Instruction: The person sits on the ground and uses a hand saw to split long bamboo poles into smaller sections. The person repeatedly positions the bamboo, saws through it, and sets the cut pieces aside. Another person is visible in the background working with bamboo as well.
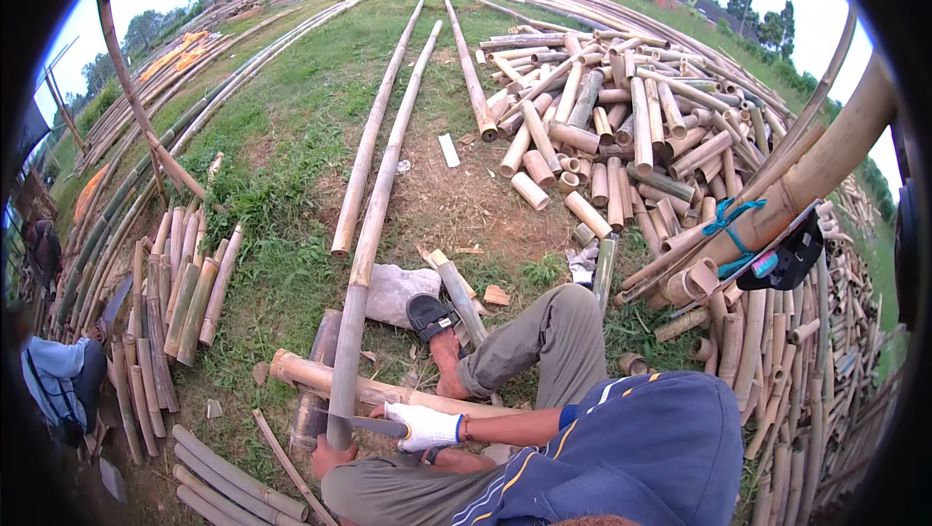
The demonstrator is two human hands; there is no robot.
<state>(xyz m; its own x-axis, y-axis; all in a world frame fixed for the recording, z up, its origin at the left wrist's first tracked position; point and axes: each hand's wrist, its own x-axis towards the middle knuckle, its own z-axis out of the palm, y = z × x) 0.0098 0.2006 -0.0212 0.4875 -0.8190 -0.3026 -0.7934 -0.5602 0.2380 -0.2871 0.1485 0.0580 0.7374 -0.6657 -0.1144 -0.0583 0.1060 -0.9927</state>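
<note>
A long bamboo pole [367, 264] runs from far away toward me, its near end resting across a thicker bamboo log [398, 394]. My bare left hand [333, 455] is closed around the pole's near end, beside my bent knee. In a white glove, my right hand [427, 426] grips a hand saw whose handle the fingers hide. The flat grey saw blade [377, 425] points left and lies against the pole, just above my left hand. Its teeth are too small to make out. Under the log's left end lies a dark, short bamboo log [318, 380].
A second long pole [379, 138] lies alongside. Cut bamboo pieces form a big heap [621, 128] at the far right. Shorter lengths [184, 283] stand at the left, near another person [60, 380]. My sandalled foot [432, 317] is by a grey stone [393, 293].
</note>
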